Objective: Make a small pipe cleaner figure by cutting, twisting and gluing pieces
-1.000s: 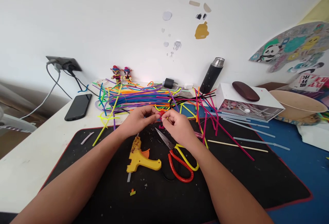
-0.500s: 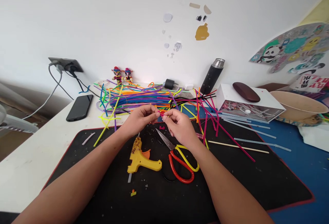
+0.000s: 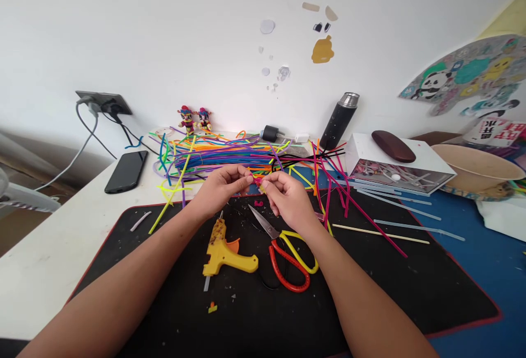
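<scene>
Between my fingertips, just above the far part of the black mat [image 3: 172,314], is a small magenta pipe cleaner piece [image 3: 257,180] with a bit of yellow on it. My left hand [image 3: 225,187] pinches its left side, and my right hand [image 3: 285,196] grips it from the right; the fingers cover much of it. Below the hands lie scissors [image 3: 283,254] with one red and one yellow handle, blades pointing up-left. A yellow glue gun [image 3: 224,254] rests beside them, under my left hand. One more small magenta piece [image 3: 258,203] lies beneath my hands.
A heap of colourful pipe cleaners [image 3: 222,158] stretches along the wall. At left lies a phone [image 3: 126,171]; two small dolls [image 3: 187,119] stand behind the heap. A black thermos [image 3: 340,122], a white box [image 3: 370,152] and a bowl [image 3: 476,160] line the right side.
More of the magenta piece and its yellow part now shows between my fingers, which have turned it slightly. The tools on the mat have stayed in place.
</scene>
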The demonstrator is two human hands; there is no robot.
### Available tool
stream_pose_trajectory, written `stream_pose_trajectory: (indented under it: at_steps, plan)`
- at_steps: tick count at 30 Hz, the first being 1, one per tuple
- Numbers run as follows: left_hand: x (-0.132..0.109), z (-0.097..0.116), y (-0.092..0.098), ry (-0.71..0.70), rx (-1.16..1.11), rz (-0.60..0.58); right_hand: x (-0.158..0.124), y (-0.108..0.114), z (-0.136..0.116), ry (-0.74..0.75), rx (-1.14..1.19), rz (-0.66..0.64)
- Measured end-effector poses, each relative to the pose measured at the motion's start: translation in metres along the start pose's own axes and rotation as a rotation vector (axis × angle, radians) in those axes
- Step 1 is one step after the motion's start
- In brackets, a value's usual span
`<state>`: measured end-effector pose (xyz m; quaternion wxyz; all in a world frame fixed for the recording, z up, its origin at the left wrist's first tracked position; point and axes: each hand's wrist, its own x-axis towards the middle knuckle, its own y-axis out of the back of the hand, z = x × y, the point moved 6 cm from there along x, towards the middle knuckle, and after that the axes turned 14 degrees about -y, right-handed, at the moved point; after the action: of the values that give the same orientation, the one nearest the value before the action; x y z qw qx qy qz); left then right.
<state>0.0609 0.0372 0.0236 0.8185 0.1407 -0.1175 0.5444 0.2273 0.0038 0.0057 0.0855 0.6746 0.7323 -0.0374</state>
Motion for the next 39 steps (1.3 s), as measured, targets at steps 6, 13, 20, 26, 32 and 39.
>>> stream_pose_trajectory:
  at_steps: [6,13,20,26,32,39]
  plan:
    - [-0.0001,0.0001,-0.0011,-0.01,-0.007,-0.011,0.0,-0.0018,0.0006,-0.002,0.008,-0.031]
    - [-0.0005,-0.0002,-0.0057,-0.012,-0.014,-0.053,-0.0016,-0.0019,-0.0005,-0.002,-0.01,-0.028]
    - [-0.002,0.0011,-0.0082,-0.008,0.003,-0.056,-0.0022,-0.0017,-0.0017,-0.015,-0.04,-0.007]
    - [-0.0018,-0.0019,-0.0078,-0.021,0.005,-0.086,-0.0029,-0.0014,-0.0017,-0.013,-0.068,0.0]
    - [-0.0008,-0.0052,-0.0051,-0.031,0.033,-0.136,-0.0039,-0.0006,-0.0023,0.005,-0.184,0.003]
    - [-0.0011,-0.0029,-0.0008,-0.077,0.214,-0.207,-0.0064,-0.0026,-0.007,0.088,-0.355,0.035]
